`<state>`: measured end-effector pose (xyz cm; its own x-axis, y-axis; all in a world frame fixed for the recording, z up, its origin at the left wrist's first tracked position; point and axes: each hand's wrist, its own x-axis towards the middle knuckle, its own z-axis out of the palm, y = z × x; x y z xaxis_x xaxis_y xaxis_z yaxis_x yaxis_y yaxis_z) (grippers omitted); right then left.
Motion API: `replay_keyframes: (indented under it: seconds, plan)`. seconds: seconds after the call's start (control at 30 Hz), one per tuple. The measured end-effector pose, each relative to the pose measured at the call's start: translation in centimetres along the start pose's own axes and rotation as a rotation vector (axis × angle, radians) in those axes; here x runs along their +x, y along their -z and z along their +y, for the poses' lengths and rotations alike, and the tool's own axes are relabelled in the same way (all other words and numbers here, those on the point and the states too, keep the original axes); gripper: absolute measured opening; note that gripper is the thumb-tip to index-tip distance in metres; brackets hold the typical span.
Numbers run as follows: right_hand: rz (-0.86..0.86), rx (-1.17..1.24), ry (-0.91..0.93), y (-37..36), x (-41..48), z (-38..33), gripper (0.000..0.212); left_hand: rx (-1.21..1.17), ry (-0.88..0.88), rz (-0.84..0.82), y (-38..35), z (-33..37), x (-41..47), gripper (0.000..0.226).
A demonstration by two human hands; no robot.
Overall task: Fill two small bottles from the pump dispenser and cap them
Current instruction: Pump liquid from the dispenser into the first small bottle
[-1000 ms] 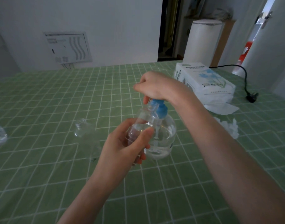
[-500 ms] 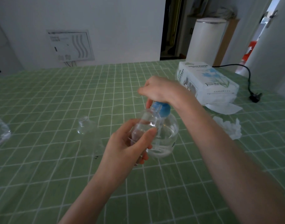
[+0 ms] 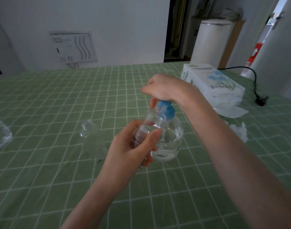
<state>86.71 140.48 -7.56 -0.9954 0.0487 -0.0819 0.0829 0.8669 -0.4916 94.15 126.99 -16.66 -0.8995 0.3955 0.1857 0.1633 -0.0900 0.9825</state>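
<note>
Left hand (image 3: 133, 151) gripping a small clear bottle (image 3: 145, 129) held against the pump dispenser (image 3: 172, 138), right hand (image 3: 164, 89) curled over its blue pump head (image 3: 166, 109), second small bottle (image 3: 86, 128) standing apart on green checked tablecloth (image 3: 42, 162)

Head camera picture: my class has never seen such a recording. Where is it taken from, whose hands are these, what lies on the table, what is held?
No machine here: a person works with bare hands and wears a wide camera on the head, looking forward and down, so you see their own arms. The left hand holds a small bottle against the pump dispenser, just under its blue pump top. The right hand sits on that top, fingers curled over it. On the green checked tablecloth there are also a second small bottle, uncapped, a tissue pack, crumpled tissue and a black plug.
</note>
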Motion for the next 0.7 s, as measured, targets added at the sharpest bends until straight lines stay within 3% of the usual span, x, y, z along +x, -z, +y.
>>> replay_keyframes:
  seconds: [0.7]
  plan:
    - [0.013, 0.018, -0.015, -0.09, 0.01, 0.09, 0.040, 0.023, 0.012, 0.004, 0.03, 0.09, -0.09, 0.022]
